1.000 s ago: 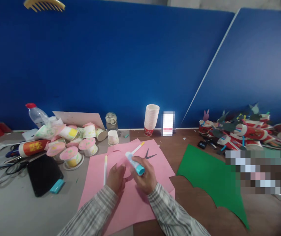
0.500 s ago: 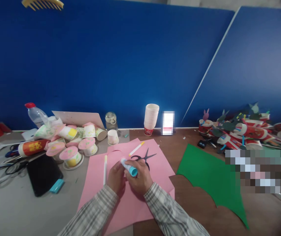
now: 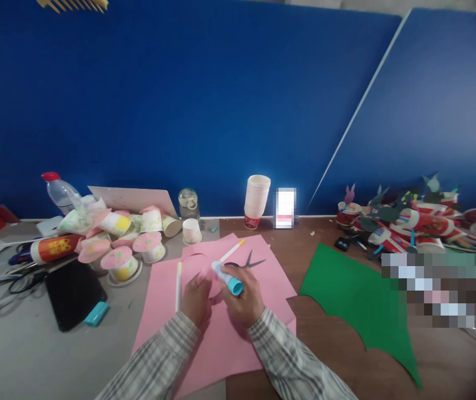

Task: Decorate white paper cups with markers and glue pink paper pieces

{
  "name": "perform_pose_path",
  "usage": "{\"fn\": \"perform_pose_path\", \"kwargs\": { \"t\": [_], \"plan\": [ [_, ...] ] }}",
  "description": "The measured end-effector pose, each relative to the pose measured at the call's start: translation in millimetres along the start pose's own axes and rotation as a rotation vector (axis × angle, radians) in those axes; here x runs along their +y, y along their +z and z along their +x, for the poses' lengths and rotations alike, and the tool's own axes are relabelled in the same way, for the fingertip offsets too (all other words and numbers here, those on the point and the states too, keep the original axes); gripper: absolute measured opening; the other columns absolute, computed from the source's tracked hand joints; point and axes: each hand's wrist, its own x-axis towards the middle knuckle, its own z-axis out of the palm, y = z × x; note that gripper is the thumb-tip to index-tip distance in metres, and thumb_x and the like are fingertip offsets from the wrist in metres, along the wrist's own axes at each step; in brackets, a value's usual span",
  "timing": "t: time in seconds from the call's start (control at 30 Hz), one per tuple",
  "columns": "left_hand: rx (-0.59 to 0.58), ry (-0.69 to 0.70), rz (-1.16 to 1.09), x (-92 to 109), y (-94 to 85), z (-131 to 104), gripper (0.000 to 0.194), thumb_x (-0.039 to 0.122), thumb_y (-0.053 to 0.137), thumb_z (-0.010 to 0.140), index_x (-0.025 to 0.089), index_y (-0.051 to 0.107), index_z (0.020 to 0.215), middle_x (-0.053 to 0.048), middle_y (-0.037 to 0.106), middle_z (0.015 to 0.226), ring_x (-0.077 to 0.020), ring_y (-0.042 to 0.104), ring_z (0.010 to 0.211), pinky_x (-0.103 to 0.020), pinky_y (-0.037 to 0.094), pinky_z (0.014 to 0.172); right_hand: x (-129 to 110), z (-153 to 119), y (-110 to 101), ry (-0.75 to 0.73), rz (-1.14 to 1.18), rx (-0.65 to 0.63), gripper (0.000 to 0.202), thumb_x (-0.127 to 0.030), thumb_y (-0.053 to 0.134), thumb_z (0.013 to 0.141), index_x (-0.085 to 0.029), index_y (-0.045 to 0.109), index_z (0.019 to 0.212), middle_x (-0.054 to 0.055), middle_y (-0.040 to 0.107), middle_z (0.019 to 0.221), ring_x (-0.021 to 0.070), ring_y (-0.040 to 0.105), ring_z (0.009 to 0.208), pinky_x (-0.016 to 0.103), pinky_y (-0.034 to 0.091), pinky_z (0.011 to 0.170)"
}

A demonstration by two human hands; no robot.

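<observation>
My right hand is wrapped round a glue stick with a light-blue base, its white end tilted toward my left hand. My left hand is closed in a pinch on a small pink piece, whose outline blends with the paper below. Both hands are over pink paper sheets. Behind my right hand lie black scissors, blades apart and handles partly hidden. One yellow-tipped white marker lies beyond the hands, another marker left of my left hand.
Green paper lies at the right, below a pile of red cups. Pink-topped cups, a black tablet-like object and a blue cap are at the left. Stacked cups stand near the blue partition.
My right hand has moved slightly right with the glue stick, away from my left hand, and now covers more of the scissors. My left hand has barely moved.
</observation>
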Motion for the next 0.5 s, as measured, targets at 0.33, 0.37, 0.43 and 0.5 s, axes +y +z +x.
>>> {"fn": "perform_pose_path", "kwargs": {
  "t": [0.33,0.37,0.43,0.5],
  "plan": [
    [-0.093,0.061,0.010,-1.2,-0.7,-3.2,0.027,0.033,0.069,0.047,0.019,0.064,0.069,0.002,0.060,0.052,-0.0144,0.052,0.043,-0.023,0.042,0.036,3.4,-3.9,15.8,0.010,-0.078,-0.080,0.031,-0.017,0.061,0.064,-0.031,0.065,0.091,-0.001,0.075,0.075,0.0237,0.064,0.060,0.035,0.048,0.063],
    [-0.096,0.057,0.003,-1.8,-0.6,-2.7,0.030,0.034,0.069,0.047,0.019,0.065,0.072,0.001,0.062,0.055,-0.0157,0.055,0.046,-0.024,0.044,0.038,5.2,-3.3,15.9,0.016,-0.089,-0.069,0.029,-0.019,0.061,0.065,-0.031,0.065,0.091,0.000,0.075,0.075,0.0242,0.065,0.061,0.035,0.048,0.063],
    [-0.101,0.053,-0.023,-3.5,-1.2,-0.8,0.037,0.036,0.070,0.044,0.019,0.066,0.077,-0.001,0.064,0.060,-0.0189,0.059,0.053,-0.025,0.047,0.041,8.7,-2.1,15.2,0.026,-0.105,-0.033,0.028,-0.021,0.062,0.065,-0.031,0.065,0.091,0.001,0.075,0.077,0.0248,0.065,0.064,0.036,0.048,0.063],
    [-0.081,0.037,-0.035,-5.5,-2.9,2.1,0.043,0.036,0.071,0.042,0.019,0.066,0.081,-0.002,0.066,0.064,-0.0212,0.060,0.059,-0.027,0.049,0.044,11.7,-0.9,13.2,0.045,-0.110,0.031,0.027,-0.022,0.063,0.065,-0.029,0.065,0.091,0.002,0.075,0.079,0.0254,0.065,0.066,0.036,0.048,0.064]
  ]
}}
